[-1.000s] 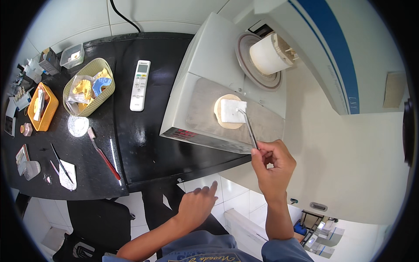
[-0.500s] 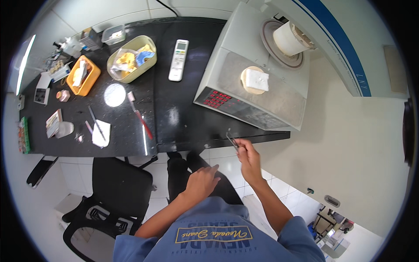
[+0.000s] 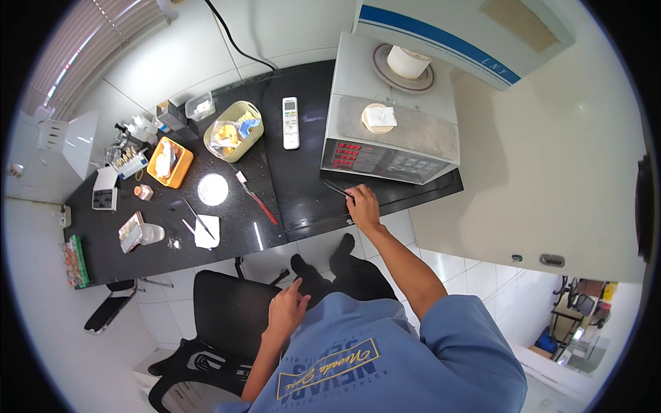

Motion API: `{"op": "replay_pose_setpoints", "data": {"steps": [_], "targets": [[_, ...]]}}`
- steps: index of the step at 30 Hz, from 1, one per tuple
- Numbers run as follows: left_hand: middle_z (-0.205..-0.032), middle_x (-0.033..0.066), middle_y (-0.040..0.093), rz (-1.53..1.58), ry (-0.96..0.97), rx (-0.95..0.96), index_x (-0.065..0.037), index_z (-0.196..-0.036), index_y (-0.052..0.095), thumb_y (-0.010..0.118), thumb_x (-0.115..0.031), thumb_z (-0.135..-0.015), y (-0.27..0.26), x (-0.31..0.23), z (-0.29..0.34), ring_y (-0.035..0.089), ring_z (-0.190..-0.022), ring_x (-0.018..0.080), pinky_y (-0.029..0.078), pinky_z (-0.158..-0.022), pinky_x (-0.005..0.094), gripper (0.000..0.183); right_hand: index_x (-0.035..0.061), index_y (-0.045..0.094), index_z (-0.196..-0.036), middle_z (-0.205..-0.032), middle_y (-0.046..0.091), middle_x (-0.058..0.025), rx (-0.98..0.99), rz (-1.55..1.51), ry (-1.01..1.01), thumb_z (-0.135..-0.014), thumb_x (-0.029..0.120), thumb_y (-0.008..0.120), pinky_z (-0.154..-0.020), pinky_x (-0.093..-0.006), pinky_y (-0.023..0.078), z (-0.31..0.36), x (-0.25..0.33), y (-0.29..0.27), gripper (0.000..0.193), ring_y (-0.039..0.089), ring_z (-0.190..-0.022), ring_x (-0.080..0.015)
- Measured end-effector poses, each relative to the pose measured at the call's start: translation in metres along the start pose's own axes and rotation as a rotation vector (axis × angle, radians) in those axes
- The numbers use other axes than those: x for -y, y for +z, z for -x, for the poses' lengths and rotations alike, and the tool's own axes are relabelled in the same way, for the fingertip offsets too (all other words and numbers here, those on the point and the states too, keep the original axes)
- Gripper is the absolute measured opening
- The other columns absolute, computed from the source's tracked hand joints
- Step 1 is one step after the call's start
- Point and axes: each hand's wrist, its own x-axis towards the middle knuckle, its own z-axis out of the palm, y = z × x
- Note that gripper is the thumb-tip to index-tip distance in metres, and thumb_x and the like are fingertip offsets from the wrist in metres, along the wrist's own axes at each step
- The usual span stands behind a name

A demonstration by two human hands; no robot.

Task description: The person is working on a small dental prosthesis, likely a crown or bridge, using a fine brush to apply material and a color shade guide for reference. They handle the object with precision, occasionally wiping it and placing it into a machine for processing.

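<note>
My right hand (image 3: 363, 207) is closed round dark, slim metal tweezers (image 3: 337, 188), whose tips point left and away over the black counter (image 3: 303, 199), just in front of a grey furnace-like machine (image 3: 392, 155) with red lit digits. Whether the tips hold anything is too small to tell. Close to my body, below the counter's edge, my left hand (image 3: 286, 308) hangs loosely bent with its fingers apart and nothing in it. On top of the machine, a round cream-coloured disc (image 3: 372, 124) carries a folded white pad (image 3: 383, 116).
Left of the machine lies a white remote control (image 3: 290, 124). Beyond it are a pale green basket (image 3: 235, 149), an orange basket (image 3: 180, 176), a red-handled toothbrush (image 3: 260, 204) and a white tissue (image 3: 207, 237) with thin tools. A black chair (image 3: 231, 310) stands below the counter.
My right hand has moved left and forward with the tweezers, from the counter's edge to over its top. My left hand has drawn back leftward toward my body. The view has turned and shifted.
</note>
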Motion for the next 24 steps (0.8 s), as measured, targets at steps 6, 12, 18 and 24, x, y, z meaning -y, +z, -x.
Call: {"op": "replay_pose_setpoints", "data": {"steps": [6,12,18,24], "targets": [[-0.084,0.0147,0.072,-0.054,-0.048,-0.017,-0.001,-0.129,0.060,0.073,-0.015,-0.085,-0.033,0.032,0.039,0.071,-0.073,0.0304,0.056,-0.068,0.0387,0.048,0.0097,0.063,-0.116,-0.102,0.061,-0.0084,-0.022,0.060,0.080,-0.083,0.009,0.071,-0.086,-0.0435,0.049,0.011,0.008,0.007,0.033,0.061,-0.099,-0.0310],[-0.086,0.0152,0.073,-0.086,-0.056,0.022,0.000,-0.132,0.058,0.074,-0.017,-0.085,-0.054,0.071,0.059,0.072,-0.075,0.0273,0.056,-0.071,0.0367,0.052,0.0070,0.024,-0.153,-0.128,0.051,-0.0196,-0.175,0.086,0.377,-0.085,0.011,0.069,-0.094,-0.0473,0.048,0.011,0.028,0.005,0.082,0.056,-0.111,-0.0382],[-0.089,0.0132,0.072,-0.115,-0.056,0.076,-0.003,-0.137,0.054,0.076,-0.023,-0.085,-0.067,0.098,0.070,0.071,-0.079,0.0296,0.055,-0.071,0.0401,0.060,0.0068,0.003,-0.159,-0.149,0.034,-0.0254,-0.239,-0.089,0.518,-0.086,0.009,0.068,-0.107,-0.0468,0.042,0.000,0.038,-0.011,0.097,0.044,-0.129,-0.0441],[-0.090,0.0133,0.072,-0.086,-0.054,0.067,-0.007,-0.138,0.054,0.077,-0.028,-0.087,-0.068,0.122,0.077,0.072,-0.080,0.0297,0.055,-0.072,0.0395,0.060,0.0091,-0.001,-0.159,-0.153,0.030,-0.0241,-0.264,-0.233,0.600,-0.087,0.011,0.069,-0.115,-0.0445,0.034,-0.014,0.036,-0.019,0.101,0.037,-0.138,-0.0416]]}}
